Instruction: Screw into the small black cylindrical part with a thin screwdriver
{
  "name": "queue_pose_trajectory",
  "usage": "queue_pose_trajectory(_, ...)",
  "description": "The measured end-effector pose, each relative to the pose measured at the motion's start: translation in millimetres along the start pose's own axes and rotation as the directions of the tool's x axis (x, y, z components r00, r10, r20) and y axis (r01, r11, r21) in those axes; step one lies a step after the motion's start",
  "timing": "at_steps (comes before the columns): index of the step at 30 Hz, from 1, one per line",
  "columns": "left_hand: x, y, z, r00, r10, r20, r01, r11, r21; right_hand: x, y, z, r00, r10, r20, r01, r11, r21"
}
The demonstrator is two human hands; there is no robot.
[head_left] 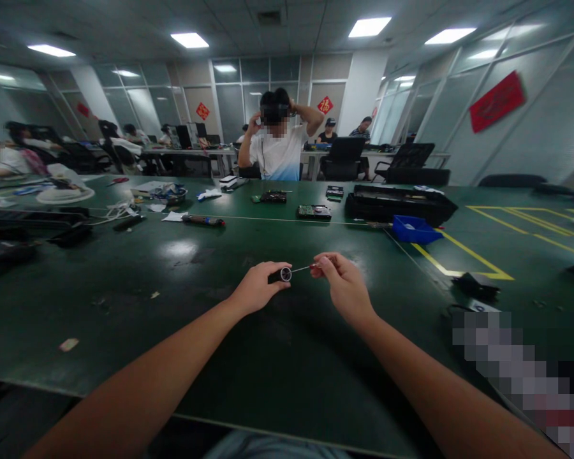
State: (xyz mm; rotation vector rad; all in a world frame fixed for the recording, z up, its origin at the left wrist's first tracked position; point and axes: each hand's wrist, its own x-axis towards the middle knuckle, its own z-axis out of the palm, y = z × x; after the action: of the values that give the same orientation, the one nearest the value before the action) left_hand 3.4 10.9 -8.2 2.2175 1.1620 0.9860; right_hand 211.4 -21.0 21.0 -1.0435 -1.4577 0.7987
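My left hand (pixel 261 285) is closed around a short black cylinder (pixel 274 276) with a silvery ring at its end, which faces right and toward me. Between the fingertips of my right hand (pixel 342 280) is a thin screwdriver (pixel 302 269), its reddish handle mostly hidden by the fingers. The metal shaft points left, and its tip reaches the ringed end of the cylinder. Whether the tip is inside or only touching, I cannot tell. Both hands are over the middle of the green table (pixel 210 357).
Beyond my hands lie a hard drive (pixel 314 211), circuit boards (pixel 269 197) and a dark pen-like tool (pixel 203 220). A black tray (pixel 402 205) and a blue bin (pixel 416 229) stand to the right. White cables (pixel 117 211) spread at left. A person (pixel 277 140) sits opposite, hands raised to the head.
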Motion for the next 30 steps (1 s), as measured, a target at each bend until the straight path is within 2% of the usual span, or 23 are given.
queue_pose_trajectory(4, 0, 0, -1.9, 1.000, 0.012, -0.013, -0.012, 1.000, 0.012, 3, 10, 2, 0.994, 0.101, -0.049, -0.088, 0.971, 0.220)
queue_pose_trajectory(8, 2, -2, -4.2, 0.994, 0.108, 0.018, -0.109, 0.992, 0.058, 8, 18, 0, 0.966, 0.253, -0.050, -0.215, 0.898, 0.384)
queue_pose_trajectory(10, 3, -3, -4.2, 0.987, 0.150, 0.053, -0.154, 0.984, 0.086, 11, 22, -2, 0.938, 0.345, -0.041, -0.298, 0.861, 0.412)
queue_pose_trajectory(12, 4, -4, -3.7, 0.985, 0.149, 0.086, -0.158, 0.982, 0.105, 13, 25, -4, 0.922, 0.381, -0.066, -0.329, 0.864, 0.381)
queue_pose_trajectory(16, 3, -4, -3.6, 0.991, 0.092, 0.102, -0.104, 0.988, 0.118, 12, 25, -3, 0.948, 0.296, -0.116, -0.254, 0.925, 0.283)
queue_pose_trajectory(21, 2, 0, -4.7, 0.992, 0.088, 0.094, -0.098, 0.989, 0.111, 8, 18, 0, 0.987, 0.129, -0.095, -0.116, 0.984, 0.138)
queue_pose_trajectory(25, 2, -1, -4.0, 0.996, 0.062, 0.070, -0.069, 0.993, 0.096, 6, 15, -2, 0.995, 0.051, -0.084, -0.053, 0.998, -0.019)
queue_pose_trajectory(30, 0, 0, -4.8, 0.998, 0.025, 0.050, -0.029, 0.996, 0.087, 3, 4, -3, 0.999, 0.015, -0.035, -0.017, 0.997, -0.074)
